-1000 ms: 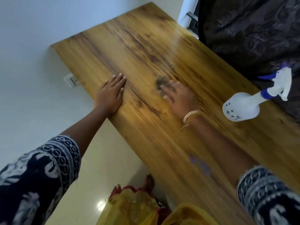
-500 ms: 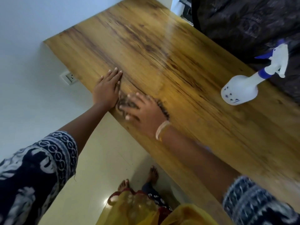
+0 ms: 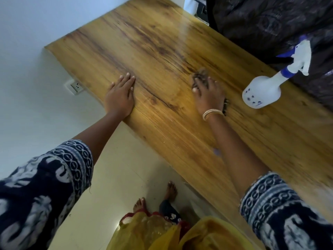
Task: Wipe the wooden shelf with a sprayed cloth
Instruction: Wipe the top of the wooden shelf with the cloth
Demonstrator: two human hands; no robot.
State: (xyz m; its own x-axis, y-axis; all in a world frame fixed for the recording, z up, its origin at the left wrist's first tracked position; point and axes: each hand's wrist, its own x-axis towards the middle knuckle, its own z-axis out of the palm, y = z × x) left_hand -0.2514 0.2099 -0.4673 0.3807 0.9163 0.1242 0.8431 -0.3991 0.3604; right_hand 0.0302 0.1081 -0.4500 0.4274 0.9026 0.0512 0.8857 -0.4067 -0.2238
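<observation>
Wooden shelf (image 3: 162,51) fills the middle of the view, glossy top, dark grain streaks, mounted against white wall. Cloth (image 3: 200,76) dark and blurred, flat on shelf top, right of centre, mostly under right hand (image 3: 209,96); frayed edge also pokes out by the wrist. Right fingers (image 3: 198,85) spread and pressed flat on the cloth, not curled round it. Gold bangles (image 3: 211,113) on right wrist. Left hand (image 3: 119,97) palm-down on the shelf's near edge, fingers straight and together, holding nothing, well apart from the cloth. Spray bottle (image 3: 263,92) lying on its side on shelf, just right of right hand, white body, blue-and-white trigger head pointing away toward dark patterned fabric (image 3: 270,20). Wall socket (image 3: 74,86) below shelf's left end. Patterned navy sleeves (image 3: 45,177) both arms. Bare feet (image 3: 170,191) on pale floor below.
</observation>
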